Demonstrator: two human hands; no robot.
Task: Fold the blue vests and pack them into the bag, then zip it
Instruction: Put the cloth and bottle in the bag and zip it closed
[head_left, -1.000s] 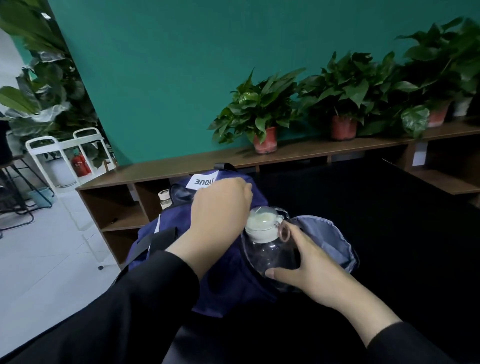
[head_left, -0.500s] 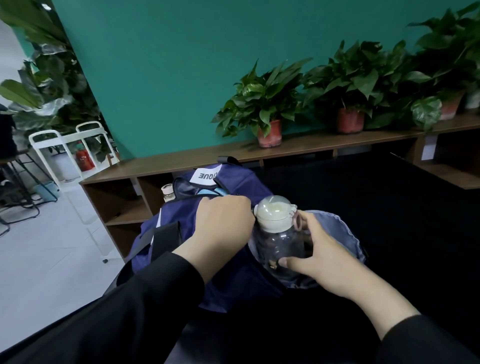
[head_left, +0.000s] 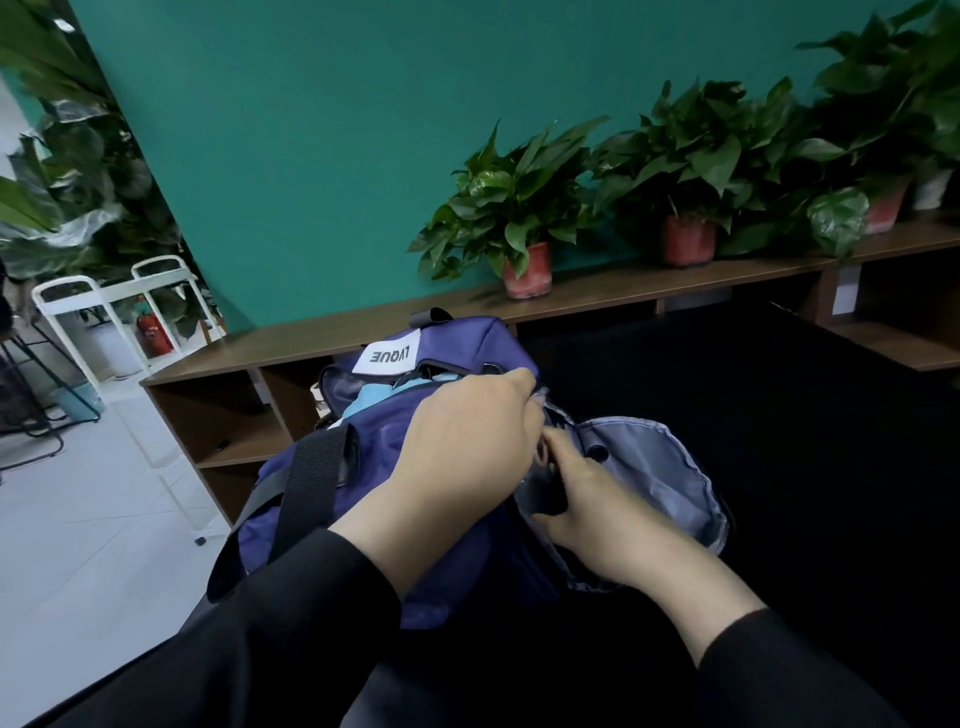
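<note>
The bag (head_left: 415, 467), a purple backpack with a white label (head_left: 387, 357), lies on a black table (head_left: 779, 441) near its left edge, its top toward the wooden shelf (head_left: 363, 332) behind. Its main mouth is open along the top, and a strip of light blue cloth (head_left: 363, 400), probably a vest, shows inside just below the label, so at least part of the packing looks done; how many vests are in, and whether they are folded, cannot be told. No vest lies loose on the table in view. The left hand (head_left: 462, 457) rests over the bag's upper right side with its fingers curled down onto the fabric at the edge of the opening, seemingly holding it, though the fingertips are hidden. The right hand (head_left: 587, 499) reaches in from the right at a grey-lined pocket (head_left: 654, 478) that gapes open on the bag's side; its fingers bend round something dark at the pocket's mouth, but what it grips is too shadowed to name. A black strap (head_left: 306, 493) trails over the bag's near left corner. Judging by this, the work stands late in the packing stage: the contents are being settled or the pocket arranged. Still to do are closing the main opening and running the zip along it, which is plainly not yet drawn.
</note>
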